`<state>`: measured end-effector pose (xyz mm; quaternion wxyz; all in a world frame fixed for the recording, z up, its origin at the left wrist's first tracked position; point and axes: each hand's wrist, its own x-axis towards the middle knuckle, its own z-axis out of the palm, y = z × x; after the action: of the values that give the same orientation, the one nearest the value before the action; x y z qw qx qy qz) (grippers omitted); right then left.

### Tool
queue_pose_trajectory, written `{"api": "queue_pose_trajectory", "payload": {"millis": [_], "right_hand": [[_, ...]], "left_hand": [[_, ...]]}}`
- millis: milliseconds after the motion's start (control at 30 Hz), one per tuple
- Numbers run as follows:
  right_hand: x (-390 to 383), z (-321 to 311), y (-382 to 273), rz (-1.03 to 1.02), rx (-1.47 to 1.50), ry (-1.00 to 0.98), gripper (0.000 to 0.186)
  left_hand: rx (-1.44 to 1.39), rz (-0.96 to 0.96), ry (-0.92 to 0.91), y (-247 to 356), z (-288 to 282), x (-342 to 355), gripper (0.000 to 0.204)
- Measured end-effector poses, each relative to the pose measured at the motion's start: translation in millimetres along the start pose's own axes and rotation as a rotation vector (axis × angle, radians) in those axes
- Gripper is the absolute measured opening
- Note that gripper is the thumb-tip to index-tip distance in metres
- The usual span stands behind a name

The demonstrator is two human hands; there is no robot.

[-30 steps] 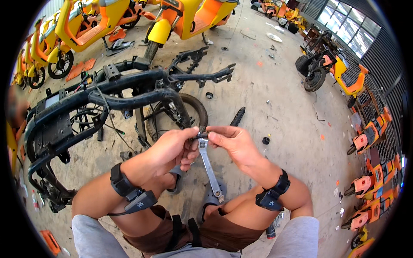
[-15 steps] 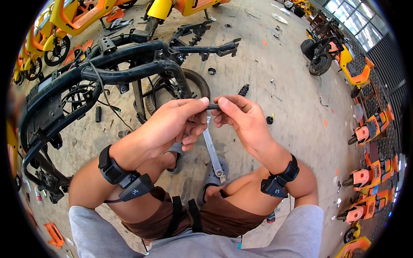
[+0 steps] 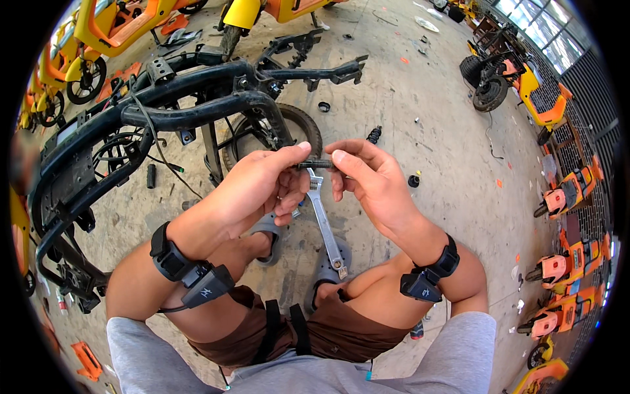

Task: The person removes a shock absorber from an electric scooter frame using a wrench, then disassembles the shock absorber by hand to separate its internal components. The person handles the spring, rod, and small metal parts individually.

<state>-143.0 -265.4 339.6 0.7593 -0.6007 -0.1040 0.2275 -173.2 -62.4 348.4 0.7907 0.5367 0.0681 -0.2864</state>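
A short, dark bolt with a ridged, thread-like surface (image 3: 316,164) lies level between my hands. My left hand (image 3: 266,180) pinches its left end between thumb and fingers, and the other fingers curl beneath. My right hand (image 3: 364,177) grips the right end in the same way. Just under the bolt is the head of a silver adjustable wrench (image 3: 321,213). Its handle slants down across my right shoe (image 3: 331,259). Whether the wrench rests there or is held by a finger, I cannot tell.
A stripped black scooter frame (image 3: 190,111) with a wheel (image 3: 308,128) stands close on the left. On the floor lie a black spring part (image 3: 374,134), a black ring (image 3: 323,106) and a small black piece (image 3: 413,180). Yellow-orange scooters (image 3: 566,190) line both sides.
My hands have moved slightly apart, so more of the bolt shows between them. The wrench's head now shows more fully below it, a little further left.
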Motion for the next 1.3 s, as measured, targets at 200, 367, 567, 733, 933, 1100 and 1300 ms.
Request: {"api": "queue_pose_trajectory", "payload": {"millis": [200,367,567,733,933,1100,1300], "right_hand": [[-1,0,-7,-0.025,0.064,0.083,0.026],[-1,-2,-5,0.084,0.068,0.033,0.030],[3,-6,1,0.127,0.072,-0.017,0.031],[0,0,-2,0.097,-0.003,0.023,0.031],[1,-1,1,0.112,0.060,0.007,0.033],[2,-6,1,0.129,0.053,0.033,0.031],[2,-2,-3,0.091,0.070,0.041,0.031]], "left_hand": [[-0.100,-0.009,-0.035,3,-4,-2,0.048],[-0.031,0.012,-0.035,3,1,-3,0.045],[-0.022,0.005,-0.024,3,-2,-3,0.044],[-0.061,-0.035,-0.026,4,0,-2,0.046],[-0.087,-0.035,-0.081,1,-5,-2,0.049],[-0.094,-0.064,-0.072,1,-3,-1,0.049],[-0.076,0.007,-0.065,1,-4,-2,0.038]]}}
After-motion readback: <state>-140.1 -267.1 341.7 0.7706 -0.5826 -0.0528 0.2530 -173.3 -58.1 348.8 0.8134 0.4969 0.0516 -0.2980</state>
